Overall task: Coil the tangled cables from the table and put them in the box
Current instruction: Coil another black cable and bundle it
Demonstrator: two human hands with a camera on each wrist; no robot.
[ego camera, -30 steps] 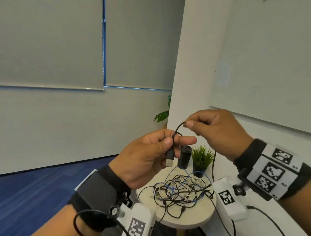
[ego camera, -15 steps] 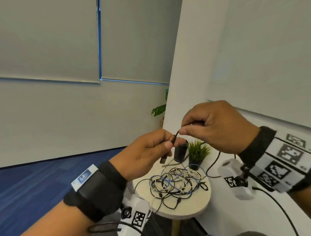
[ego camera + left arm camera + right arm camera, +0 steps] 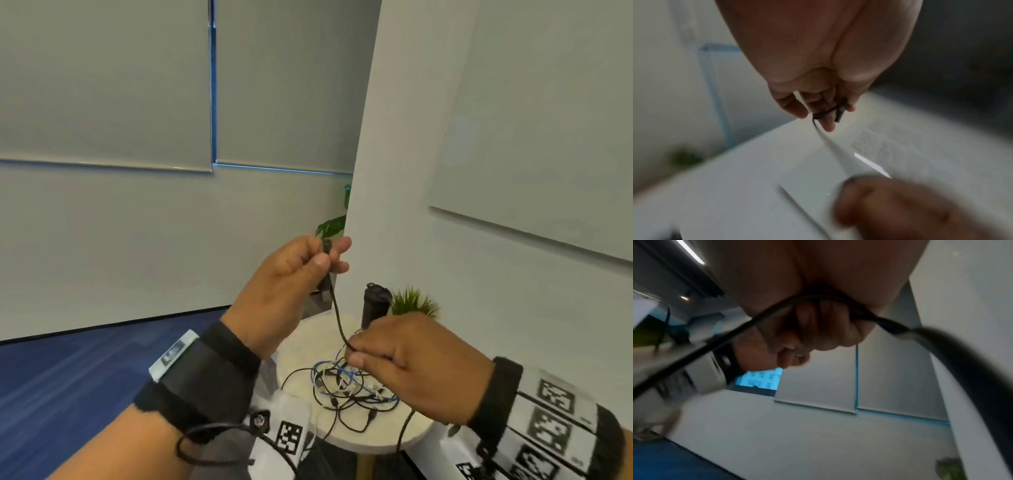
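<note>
Left hand (image 3: 286, 291) is up above the little round counter (image 3: 301, 346), thumb and fingers pinched tight on the plug end of a black USB cable (image 3: 337, 317), so that grip is fully closed on it. In the left wrist view you can see the connector poking out past the fingertips (image 3: 828, 125) with a small loop of cord around them. The cable runs taut, down and to the right, into the right hand (image 3: 414, 370), which is lower, just over the counter, with its fingers curled around the cord, another closed grip. The rest of that cable drops out from under the right hand past the counter's edge. Still lying on the counter: a tangled pile of cables (image 3: 346, 387), black, white and blue, all knotted together. Behind it there's a black bottle (image 3: 375, 305) and a small potted plant (image 3: 412, 303) next to the wall. Can't spot the box in any view.
</note>
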